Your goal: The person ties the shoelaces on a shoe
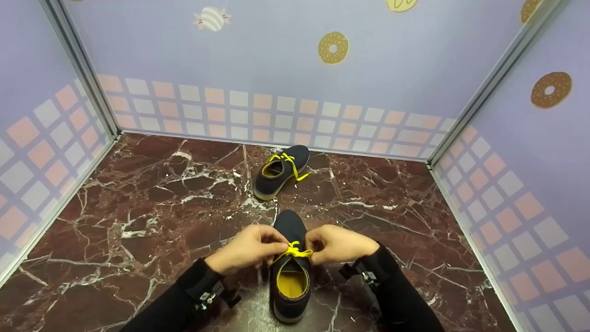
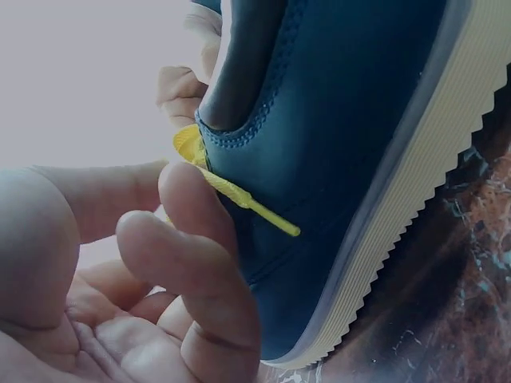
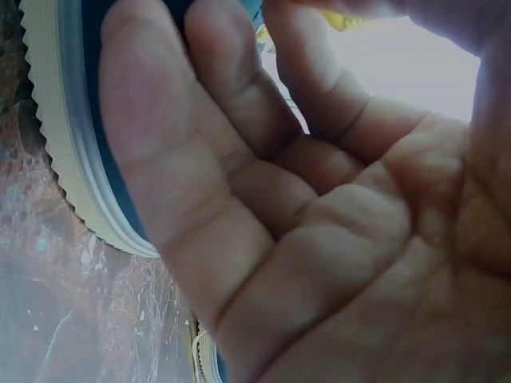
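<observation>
A dark blue shoe point(image 1: 289, 223) with a yellow lining stands upright on the floor, toe pointing away from me. Its yellow shoelace point(image 1: 297, 251) forms loops over the tongue. From the left side, my left hand point(image 1: 251, 246) pinches the lace between thumb and index finger; in the left wrist view a lace end with its tip point(image 2: 271, 219) sticks out along the shoe's side. Opposite it, my right hand point(image 1: 339, 244) pinches the lace at the right of the knot. The right wrist view shows only a bit of yellow lace point(image 3: 347, 21) by the fingertips; the curled fingers hide the rest.
A matching shoe point(image 1: 300, 157) stands farther off, turned slightly right, with a yellow lace point(image 1: 298, 173) hanging over its side. Brown marble flooring point(image 1: 198, 221) lies all around. Patterned panels point(image 1: 276, 69) enclose the back, left and right.
</observation>
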Motion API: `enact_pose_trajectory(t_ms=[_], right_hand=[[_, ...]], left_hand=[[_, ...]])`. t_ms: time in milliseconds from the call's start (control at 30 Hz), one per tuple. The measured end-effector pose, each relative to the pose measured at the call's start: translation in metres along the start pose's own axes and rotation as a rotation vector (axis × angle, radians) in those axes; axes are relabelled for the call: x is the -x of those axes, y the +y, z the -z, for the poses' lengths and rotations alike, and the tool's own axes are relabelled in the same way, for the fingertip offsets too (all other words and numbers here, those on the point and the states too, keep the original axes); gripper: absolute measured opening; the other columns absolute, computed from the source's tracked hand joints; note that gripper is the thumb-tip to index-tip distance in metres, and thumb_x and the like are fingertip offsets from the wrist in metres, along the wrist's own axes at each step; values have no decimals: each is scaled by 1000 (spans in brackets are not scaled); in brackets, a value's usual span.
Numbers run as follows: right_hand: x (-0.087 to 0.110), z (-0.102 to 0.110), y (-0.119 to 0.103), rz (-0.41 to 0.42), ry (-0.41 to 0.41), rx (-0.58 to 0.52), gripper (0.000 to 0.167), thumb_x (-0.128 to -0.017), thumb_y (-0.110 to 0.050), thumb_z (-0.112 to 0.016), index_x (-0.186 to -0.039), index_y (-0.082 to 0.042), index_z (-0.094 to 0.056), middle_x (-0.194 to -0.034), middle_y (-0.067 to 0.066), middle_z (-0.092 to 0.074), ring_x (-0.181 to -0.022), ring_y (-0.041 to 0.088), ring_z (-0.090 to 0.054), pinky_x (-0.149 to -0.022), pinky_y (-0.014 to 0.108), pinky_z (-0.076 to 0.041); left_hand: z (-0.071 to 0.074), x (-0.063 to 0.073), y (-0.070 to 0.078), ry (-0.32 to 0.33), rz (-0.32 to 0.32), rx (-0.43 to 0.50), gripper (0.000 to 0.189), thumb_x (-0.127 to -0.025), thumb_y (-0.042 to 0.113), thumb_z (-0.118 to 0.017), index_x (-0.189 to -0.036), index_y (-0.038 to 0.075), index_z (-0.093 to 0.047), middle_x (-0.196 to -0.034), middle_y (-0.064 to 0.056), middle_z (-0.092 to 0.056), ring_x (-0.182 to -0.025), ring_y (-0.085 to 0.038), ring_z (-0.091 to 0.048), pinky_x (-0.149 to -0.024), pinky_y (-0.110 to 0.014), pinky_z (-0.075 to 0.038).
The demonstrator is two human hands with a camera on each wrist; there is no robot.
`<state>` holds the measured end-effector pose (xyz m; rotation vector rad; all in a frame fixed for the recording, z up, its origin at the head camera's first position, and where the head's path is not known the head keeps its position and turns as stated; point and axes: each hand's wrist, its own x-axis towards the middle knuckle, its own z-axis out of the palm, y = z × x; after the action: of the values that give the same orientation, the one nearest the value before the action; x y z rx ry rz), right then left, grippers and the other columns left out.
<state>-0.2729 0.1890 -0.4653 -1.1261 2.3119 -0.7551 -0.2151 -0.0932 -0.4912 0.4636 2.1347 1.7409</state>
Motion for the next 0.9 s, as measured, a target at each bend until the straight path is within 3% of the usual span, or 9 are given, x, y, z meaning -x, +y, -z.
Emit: enact_pose_trajectory(t_ms=[400,667,900], right_hand=[[2,1,0,-12,-29,3,13,-88,-10,-76,-86,-21,-69,-77,-16,-59,-64,2,-51,-58,22,-40],[4,2,0,-13,-45,7,14,-89,-10,-76,-85,-21,-69,-78,-16,-61,-63,2,-52,-58,21,-41],[5,5,0,-22,-33,-49,13,-96,-32,-89,-96,-28,-76,-89,-17,-72,-70,3,-63,-63,22,-50]], left_hand=[[-2,-1,-2,30,-2,53,13,-103,12,-81,-107,0,-83,-79,-10,-74,-54,-6,-56,-44,-16,-42],[-2,-2,-2,-2,-22,22,15,-108,12,-74,-108,0,-82,-82,-5,-74,-56,-5,-54,-45,-16,-41],[-3,0,0,3,-3,-17,23,-104,25,-81,-111,3,-78,-77,-3,-68,-58,-9,-57,-46,-20,-45]])
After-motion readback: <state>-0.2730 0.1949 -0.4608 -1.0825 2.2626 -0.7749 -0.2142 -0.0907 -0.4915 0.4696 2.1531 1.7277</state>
